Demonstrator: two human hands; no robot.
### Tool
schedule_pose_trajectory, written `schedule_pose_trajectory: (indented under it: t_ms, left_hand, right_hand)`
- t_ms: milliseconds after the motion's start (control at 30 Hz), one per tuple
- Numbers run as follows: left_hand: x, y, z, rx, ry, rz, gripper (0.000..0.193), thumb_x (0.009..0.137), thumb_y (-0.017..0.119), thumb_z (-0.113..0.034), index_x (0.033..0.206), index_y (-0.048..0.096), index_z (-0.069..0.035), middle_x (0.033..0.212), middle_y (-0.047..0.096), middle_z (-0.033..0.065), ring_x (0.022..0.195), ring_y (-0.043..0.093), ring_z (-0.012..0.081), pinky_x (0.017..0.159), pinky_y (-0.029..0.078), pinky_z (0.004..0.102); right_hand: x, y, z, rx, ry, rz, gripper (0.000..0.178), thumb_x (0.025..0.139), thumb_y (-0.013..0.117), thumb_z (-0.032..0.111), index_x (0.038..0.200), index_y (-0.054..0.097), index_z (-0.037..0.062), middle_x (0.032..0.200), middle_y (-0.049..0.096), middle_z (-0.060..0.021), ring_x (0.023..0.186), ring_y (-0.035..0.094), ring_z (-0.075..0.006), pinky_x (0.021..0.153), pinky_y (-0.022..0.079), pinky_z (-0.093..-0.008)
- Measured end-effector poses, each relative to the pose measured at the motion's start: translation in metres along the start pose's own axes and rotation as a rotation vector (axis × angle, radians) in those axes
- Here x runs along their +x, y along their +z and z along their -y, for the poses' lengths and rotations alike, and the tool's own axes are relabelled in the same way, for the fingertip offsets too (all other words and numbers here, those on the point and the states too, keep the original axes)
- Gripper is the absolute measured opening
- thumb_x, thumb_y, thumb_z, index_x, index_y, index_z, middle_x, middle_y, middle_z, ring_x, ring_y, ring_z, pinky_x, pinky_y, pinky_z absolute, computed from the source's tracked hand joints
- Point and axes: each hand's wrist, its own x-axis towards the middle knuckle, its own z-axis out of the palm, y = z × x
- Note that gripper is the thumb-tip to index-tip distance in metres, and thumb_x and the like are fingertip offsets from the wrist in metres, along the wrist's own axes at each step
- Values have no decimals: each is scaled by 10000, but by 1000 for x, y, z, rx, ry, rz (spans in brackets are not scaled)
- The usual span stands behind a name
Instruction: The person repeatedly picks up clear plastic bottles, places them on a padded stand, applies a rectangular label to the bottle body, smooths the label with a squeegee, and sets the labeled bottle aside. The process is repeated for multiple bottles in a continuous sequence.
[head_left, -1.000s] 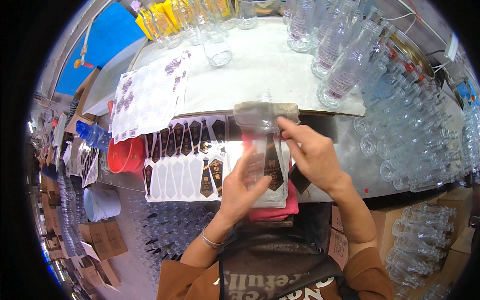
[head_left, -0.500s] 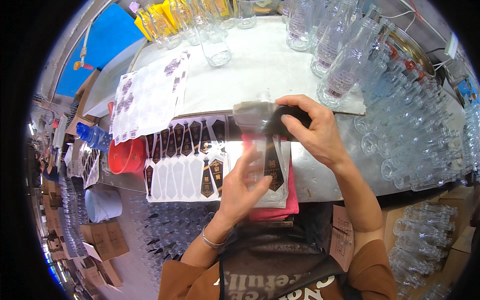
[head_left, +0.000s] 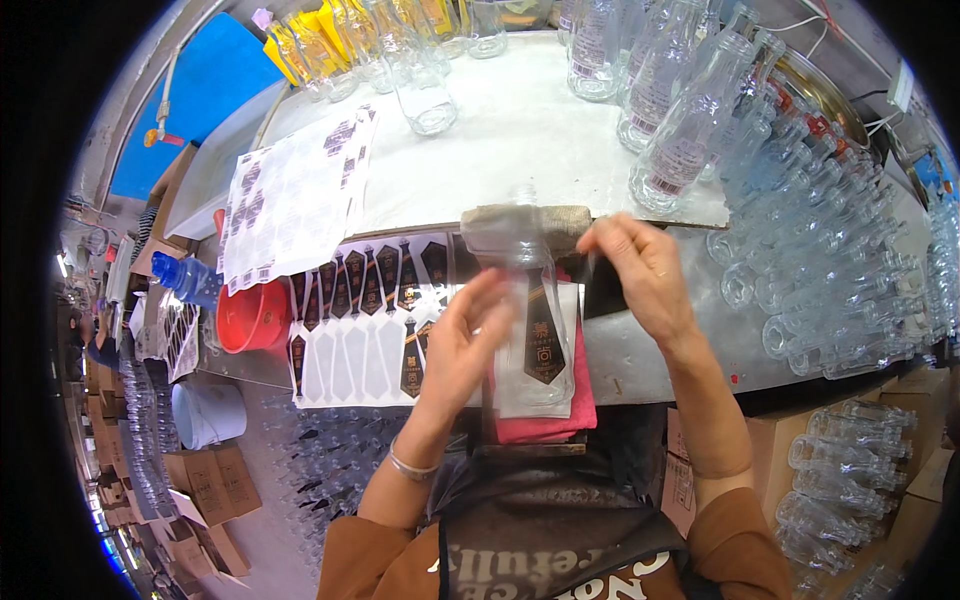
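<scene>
A clear glass bottle (head_left: pixel 558 372) lies on its side in front of me, its neck across a cloth-wrapped rest (head_left: pixel 568 224). On its upper face sits a black tie-shaped label (head_left: pixel 543 335). My left hand (head_left: pixel 462 345) is at the bottle's left side, fingers stretched out and blurred; whether they touch the glass I cannot tell. Right of the rest, my right hand (head_left: pixel 645 272) is closed in a pinch, with a dark flat piece (head_left: pixel 604 288) below its fingertips. White paper and a pink cloth (head_left: pixel 545 428) are under the bottle.
To the left are a sheet of black tie labels (head_left: pixel 340 355), a sheet of small printed labels (head_left: pixel 295 190) and a red bucket (head_left: pixel 255 315). Labelled bottles (head_left: pixel 680 160) stand at the back right, beside many lying bottles (head_left: pixel 840 250). A lone bottle (head_left: pixel 428 105) stands farther back.
My right hand has moved right and slightly down, away from the bottle neck, with the dark piece now lower. My left hand has drawn off the label toward the left.
</scene>
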Motion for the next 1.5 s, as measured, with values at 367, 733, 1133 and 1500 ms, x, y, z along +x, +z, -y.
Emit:
schedule_pose_trajectory:
  t_ms: [367, 733, 1133, 1500]
  left_hand:
    - [41, 15, -1, 57, -72, -14, 464, 1012, 626, -421, 1167, 643, 16, 940, 664, 38, 805, 594, 84, 672, 473, 227]
    - [41, 19, -6, 29, -65, -27, 382, 1015, 636, -372, 1111, 651, -3, 850, 588, -24, 714, 502, 36, 614, 406, 197]
    - [39, 18, -10, 44, -130, -32, 367, 1011, 648, -352, 1150, 636, -12, 829, 591, -46, 717, 496, 19, 642, 394, 181]
    - [47, 17, -4, 137, -112, -23, 403, 956, 721, -225, 1213, 601, 61, 952, 718, 54, 842, 658, 76, 731, 502, 204]
  right_hand:
    - [2, 25, -20, -4, 152, 167, 440, 968, 673, 381, 967, 723, -56, 798, 721, -96, 732, 663, -126, 675, 509, -286]
    - [2, 25, -18, -38, 168, 164, 459, 942, 692, 396, 965, 726, -62, 847, 761, -145, 796, 714, -179, 740, 544, -315]
    - [-22, 10, -77, 692, 451, -71, 383, 1075, 495, 319, 1127, 668, -19, 989, 699, -89, 833, 657, -128, 794, 528, -272]
    - [17, -1, 6, -155, -257, -57, 289, 916, 642, 68, 1197, 669, 6, 1078, 675, -50, 972, 620, -123, 885, 505, -271]
